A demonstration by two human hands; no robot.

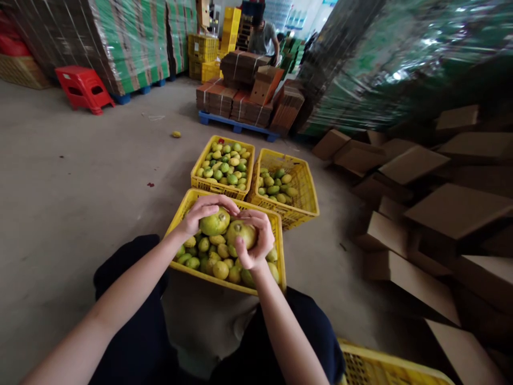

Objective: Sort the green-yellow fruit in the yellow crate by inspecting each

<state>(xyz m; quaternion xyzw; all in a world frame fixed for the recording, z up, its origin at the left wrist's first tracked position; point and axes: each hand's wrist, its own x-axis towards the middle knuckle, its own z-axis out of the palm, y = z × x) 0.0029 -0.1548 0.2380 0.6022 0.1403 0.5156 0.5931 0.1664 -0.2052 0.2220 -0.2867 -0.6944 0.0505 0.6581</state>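
My left hand (204,210) curves over the top and left side of a green-yellow papaya (216,223), gripping it. In my right hand (259,235) is a second, yellower papaya (241,233), with the thumb at its near side and the fingers over its top. Stem ends of both fruits face up toward me, and the two sit side by side. Both hands are above a yellow plastic crate (224,286) between my knees, in which several smaller-looking green and yellow fruits (220,269) are piled.
Behind stand a well-filled yellow fruit crate (216,188) and a partly filled one (306,184). Open cardboard boxes (457,208) are heaped at right. Another yellow crate (388,366) is at lower right. Farther off are a red stool (84,87), a loaded blue pallet (236,126) and a person (262,40).
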